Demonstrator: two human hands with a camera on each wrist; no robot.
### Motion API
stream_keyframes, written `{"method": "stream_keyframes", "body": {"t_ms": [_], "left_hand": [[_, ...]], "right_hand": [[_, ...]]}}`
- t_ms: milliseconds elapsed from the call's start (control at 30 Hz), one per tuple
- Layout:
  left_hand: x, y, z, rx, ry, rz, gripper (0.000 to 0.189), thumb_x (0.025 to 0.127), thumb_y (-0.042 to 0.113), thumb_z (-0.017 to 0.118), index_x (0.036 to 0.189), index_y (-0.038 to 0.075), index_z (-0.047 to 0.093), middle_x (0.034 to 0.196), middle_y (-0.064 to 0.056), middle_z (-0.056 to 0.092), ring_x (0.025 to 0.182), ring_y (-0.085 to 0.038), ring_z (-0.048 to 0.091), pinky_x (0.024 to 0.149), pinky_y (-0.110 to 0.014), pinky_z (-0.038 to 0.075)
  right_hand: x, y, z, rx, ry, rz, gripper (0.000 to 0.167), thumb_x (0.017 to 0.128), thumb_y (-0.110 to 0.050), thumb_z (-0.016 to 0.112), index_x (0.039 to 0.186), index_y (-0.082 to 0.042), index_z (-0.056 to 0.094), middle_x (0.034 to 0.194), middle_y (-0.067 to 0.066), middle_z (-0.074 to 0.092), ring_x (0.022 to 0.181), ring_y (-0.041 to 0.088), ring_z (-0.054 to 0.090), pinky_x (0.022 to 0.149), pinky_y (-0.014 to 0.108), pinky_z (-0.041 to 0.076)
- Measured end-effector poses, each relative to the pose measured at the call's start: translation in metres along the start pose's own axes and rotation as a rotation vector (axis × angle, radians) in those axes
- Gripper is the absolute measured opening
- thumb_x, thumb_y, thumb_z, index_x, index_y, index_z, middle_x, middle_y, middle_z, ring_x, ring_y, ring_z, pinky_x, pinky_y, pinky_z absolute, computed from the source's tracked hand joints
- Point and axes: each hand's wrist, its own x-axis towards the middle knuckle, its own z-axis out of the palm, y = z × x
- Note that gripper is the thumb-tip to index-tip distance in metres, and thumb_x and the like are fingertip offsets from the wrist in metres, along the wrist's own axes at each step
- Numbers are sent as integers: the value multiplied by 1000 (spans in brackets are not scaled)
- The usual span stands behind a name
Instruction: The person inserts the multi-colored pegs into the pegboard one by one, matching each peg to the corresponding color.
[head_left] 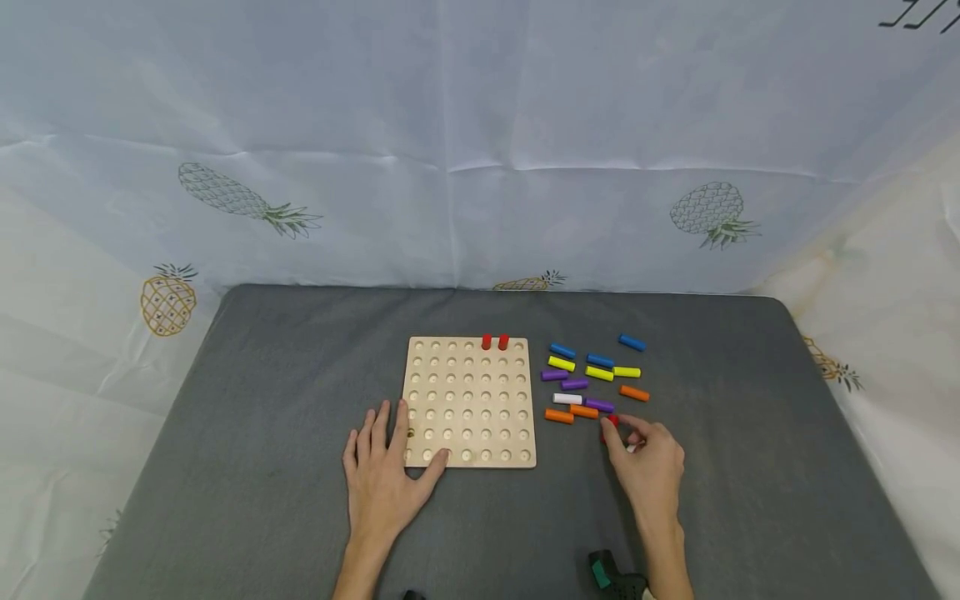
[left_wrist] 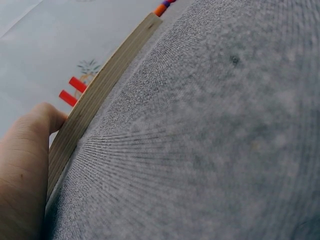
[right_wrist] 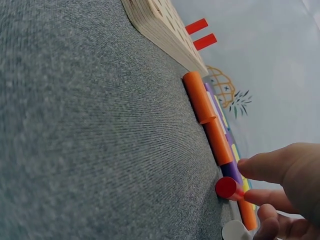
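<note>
My left hand (head_left: 384, 483) rests at the near left corner of a pale wooden pegboard (head_left: 458, 404) with rows of round holes. Its straight fingers lie along the left side, while the thumb (left_wrist: 30, 145) presses on the near edge. Two red pegs (head_left: 495, 342) stand upright in the far row. Right of the board, my right hand (head_left: 651, 458) is low over a loose red peg (right_wrist: 228, 189). Its index fingertip meets that peg, and the thumb stands a small gap away in the right wrist view. A white peg (right_wrist: 236, 231) lies beside the bent fingers, partly hidden.
Several loose pegs lie right of the board: blue (head_left: 632, 342), yellow (head_left: 599, 374), purple (head_left: 574, 384), orange (head_left: 558, 416) and white (head_left: 567, 399). A grey cloth (head_left: 300, 375) covers the table. Behind it hangs a pale curtain (head_left: 480, 100) with pineapple prints.
</note>
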Motion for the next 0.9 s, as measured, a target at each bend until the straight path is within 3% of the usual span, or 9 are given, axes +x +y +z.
{"method": "stream_keyframes", "body": {"t_ms": [300,567,900], "left_hand": [[1,0,0,-9,9,8,95,83,65,70,157,12,41,161,-21,41,151,-43,32,123,-64,16],[1,0,0,-14,6,4,96,83,64,71,157,12,41,161,-22,41,151,-43,31,123,-64,16],[0,0,0,-2,8,2,96,83,65,70,158,13,41,160,-21,41,151,-42,32,123,-64,17]], "right_hand": [[2,-4,0,-30,-53,60,29,86,-18,81,102,6,77,73,12,54,64,21,44,59,31,27],[2,-3,0,-39,-78,25,21,84,-12,78,98,3,79,74,10,54,63,19,43,55,28,28],[4,-5,-1,-72,-146,44,26,85,-14,78,104,3,78,77,11,54,65,22,44,54,30,28]]}}
